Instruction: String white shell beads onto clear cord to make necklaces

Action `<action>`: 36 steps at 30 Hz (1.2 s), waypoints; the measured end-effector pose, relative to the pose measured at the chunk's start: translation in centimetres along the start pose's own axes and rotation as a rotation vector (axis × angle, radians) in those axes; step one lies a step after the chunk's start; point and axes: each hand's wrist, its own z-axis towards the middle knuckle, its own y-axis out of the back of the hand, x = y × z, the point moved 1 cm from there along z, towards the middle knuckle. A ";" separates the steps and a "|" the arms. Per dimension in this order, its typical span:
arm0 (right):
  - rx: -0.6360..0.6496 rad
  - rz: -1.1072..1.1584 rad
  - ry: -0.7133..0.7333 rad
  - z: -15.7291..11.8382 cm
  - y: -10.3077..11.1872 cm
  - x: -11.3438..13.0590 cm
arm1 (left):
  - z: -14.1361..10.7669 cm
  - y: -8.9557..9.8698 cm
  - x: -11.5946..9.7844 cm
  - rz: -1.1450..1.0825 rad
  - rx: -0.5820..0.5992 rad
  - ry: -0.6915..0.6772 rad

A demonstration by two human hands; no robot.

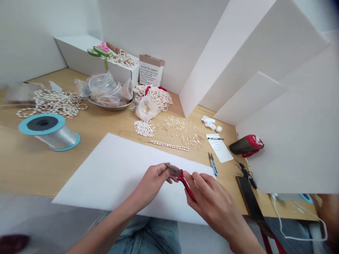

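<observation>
Over the white sheet [106, 176], my right hand [206, 190] grips the red handles of a pair of pliers [174, 170]. The pliers' grey jaws point left, toward my left hand [156, 178]. The fingers of my left hand are pinched together at the jaw tips; what they hold is too small or hidden to name. Beyond the sheet lies a strand of white beads [169, 145]. Behind it are a pile of white beads [143, 128] and scattered pale beads [190, 140].
At the left stands a blue-rimmed spool of clear line [57, 135]. A metal bowl of bagged beads [113, 107] sits farther back. Blue-handled snips [213, 165], a paper slip [219, 150], a dark bottle [242, 145] and a phone [249, 197] lie at the right.
</observation>
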 end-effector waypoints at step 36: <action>-0.060 0.496 -0.738 -6.2 -11.2 2.8 | -0.3 8.1 -1.2 1.021 -0.223 -0.003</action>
